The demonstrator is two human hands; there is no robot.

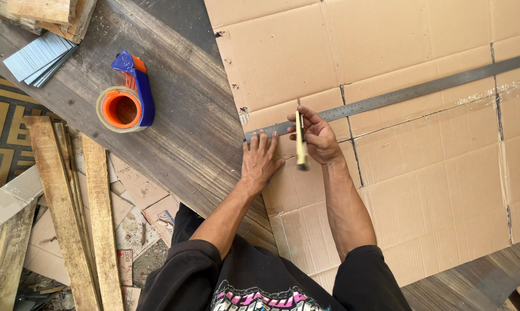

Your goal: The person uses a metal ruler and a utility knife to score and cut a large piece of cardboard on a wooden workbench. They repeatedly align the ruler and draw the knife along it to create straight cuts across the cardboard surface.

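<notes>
Wooden bench (179, 109): one cardboard sheet (421, 173), one ruler (398, 95) under spread left hand (260, 161); right hand (317, 138) grips one knife (300, 144).

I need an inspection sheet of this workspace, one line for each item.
Surface: dark wooden table, worn.
Job's things: flattened cardboard sheet; long metal ruler lying across it; yellow utility knife.
Clutter: tape dispenser with orange roll; stack of grey sheets.
Hands: left hand presses the ruler's end; right hand holds the knife at the ruler's edge.
Cables: nothing seen.
Surroundings: wooden planks and cardboard scraps on the floor.
</notes>
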